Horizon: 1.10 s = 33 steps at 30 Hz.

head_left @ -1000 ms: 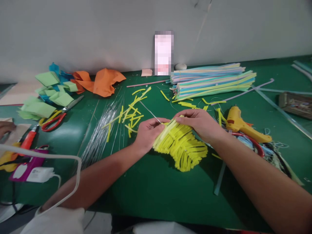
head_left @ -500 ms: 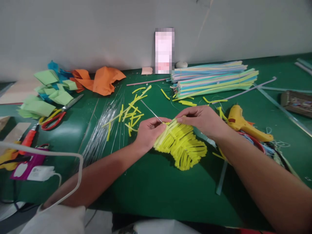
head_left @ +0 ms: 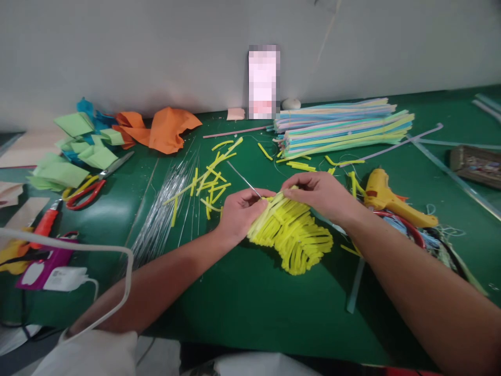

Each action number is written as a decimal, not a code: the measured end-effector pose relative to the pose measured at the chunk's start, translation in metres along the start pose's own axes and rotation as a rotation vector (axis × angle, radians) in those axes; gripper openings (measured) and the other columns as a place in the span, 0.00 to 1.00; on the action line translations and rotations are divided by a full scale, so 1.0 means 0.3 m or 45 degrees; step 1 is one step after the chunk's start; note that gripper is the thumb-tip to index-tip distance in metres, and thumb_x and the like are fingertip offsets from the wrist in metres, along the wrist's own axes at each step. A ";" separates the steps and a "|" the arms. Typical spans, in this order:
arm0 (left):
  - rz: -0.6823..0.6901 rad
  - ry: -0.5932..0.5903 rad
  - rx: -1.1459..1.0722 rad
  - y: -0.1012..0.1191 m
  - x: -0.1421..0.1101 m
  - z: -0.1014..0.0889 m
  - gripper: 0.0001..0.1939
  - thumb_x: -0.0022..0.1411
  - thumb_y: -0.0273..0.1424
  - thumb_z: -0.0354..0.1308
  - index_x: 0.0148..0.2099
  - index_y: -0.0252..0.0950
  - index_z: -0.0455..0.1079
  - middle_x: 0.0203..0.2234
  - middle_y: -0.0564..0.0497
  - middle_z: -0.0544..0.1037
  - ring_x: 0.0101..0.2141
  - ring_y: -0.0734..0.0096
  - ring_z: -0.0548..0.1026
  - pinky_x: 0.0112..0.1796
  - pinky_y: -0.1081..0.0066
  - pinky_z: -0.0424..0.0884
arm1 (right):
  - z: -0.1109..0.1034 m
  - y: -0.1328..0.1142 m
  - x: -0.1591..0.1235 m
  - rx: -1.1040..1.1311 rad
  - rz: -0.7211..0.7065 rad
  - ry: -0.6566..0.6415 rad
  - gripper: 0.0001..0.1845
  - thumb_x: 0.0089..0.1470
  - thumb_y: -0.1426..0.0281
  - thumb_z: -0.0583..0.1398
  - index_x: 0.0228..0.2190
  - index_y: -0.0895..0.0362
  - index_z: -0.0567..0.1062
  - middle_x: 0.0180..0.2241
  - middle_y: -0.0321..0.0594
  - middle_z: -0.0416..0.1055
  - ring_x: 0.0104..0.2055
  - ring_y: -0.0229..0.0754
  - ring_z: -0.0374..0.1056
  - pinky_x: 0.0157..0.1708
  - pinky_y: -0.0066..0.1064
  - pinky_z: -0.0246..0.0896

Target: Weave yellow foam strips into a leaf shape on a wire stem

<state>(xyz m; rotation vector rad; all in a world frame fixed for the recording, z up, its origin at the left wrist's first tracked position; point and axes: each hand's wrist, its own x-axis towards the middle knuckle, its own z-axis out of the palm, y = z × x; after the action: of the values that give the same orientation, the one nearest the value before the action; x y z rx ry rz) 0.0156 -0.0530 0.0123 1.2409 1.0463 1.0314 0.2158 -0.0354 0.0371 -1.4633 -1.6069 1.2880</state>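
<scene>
A leaf-like piece made of yellow pipe cleaners (head_left: pixel 299 237) is held just above the green table, its rows slanting out from a middle line. My left hand (head_left: pixel 240 211) is closed on its left upper edge, thumb on top. From that grip a thin metal wire (head_left: pixel 245 180) sticks out up and to the left. At the top edge of the piece, my right hand (head_left: pixel 319 193) pinches a pipe-cleaner strip between thumb and fingertips. The exact contact under the fingers is hidden.
Cut yellow pipe-cleaner bits (head_left: pixel 211 183) and a bundle of wires (head_left: pixel 164 203) lie left. Pipe-cleaner bundles (head_left: pixel 344 128) lie at the back by a phone (head_left: pixel 264 81). A yellow glue gun (head_left: pixel 383 196) is right; scissors (head_left: pixel 97 180) and a white cable (head_left: pixel 131 271) are left.
Almost nothing differs. My right hand and forearm have shifted slightly down and left; both hands keep their hold on the yellow piece.
</scene>
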 end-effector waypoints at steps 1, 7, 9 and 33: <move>-0.003 -0.007 -0.005 0.000 0.000 0.001 0.09 0.53 0.33 0.63 0.37 0.38 0.80 0.25 0.52 0.79 0.25 0.75 0.70 0.28 0.73 0.65 | 0.001 0.001 0.000 0.006 0.003 -0.010 0.15 0.46 0.57 0.66 0.31 0.56 0.80 0.22 0.34 0.69 0.23 0.35 0.59 0.24 0.29 0.51; 0.010 -0.026 -0.019 0.002 -0.001 0.006 0.10 0.53 0.34 0.64 0.38 0.37 0.79 0.26 0.52 0.79 0.26 0.75 0.71 0.29 0.72 0.67 | 0.006 0.005 0.005 0.025 0.006 -0.018 0.16 0.41 0.57 0.68 0.29 0.56 0.81 0.20 0.32 0.67 0.22 0.33 0.57 0.23 0.29 0.49; 0.014 -0.028 -0.012 0.004 -0.001 0.007 0.09 0.53 0.34 0.64 0.37 0.37 0.79 0.26 0.52 0.78 0.26 0.76 0.71 0.30 0.73 0.67 | 0.006 0.002 0.004 0.049 0.022 -0.018 0.14 0.41 0.58 0.69 0.28 0.56 0.81 0.20 0.33 0.68 0.23 0.34 0.58 0.23 0.29 0.51; -0.302 -0.205 0.123 0.022 0.036 -0.035 0.14 0.43 0.34 0.72 0.31 0.34 0.73 0.23 0.55 0.71 0.24 0.79 0.67 0.28 0.73 0.63 | -0.022 0.029 0.010 0.120 0.055 0.215 0.15 0.40 0.56 0.69 0.26 0.54 0.77 0.19 0.33 0.67 0.21 0.37 0.60 0.22 0.31 0.53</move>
<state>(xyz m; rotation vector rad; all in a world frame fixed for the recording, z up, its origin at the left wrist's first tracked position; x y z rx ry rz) 0.0074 -0.0399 0.0181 1.2221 1.0980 0.6950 0.2244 -0.0315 0.0309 -1.5134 -1.3943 1.2119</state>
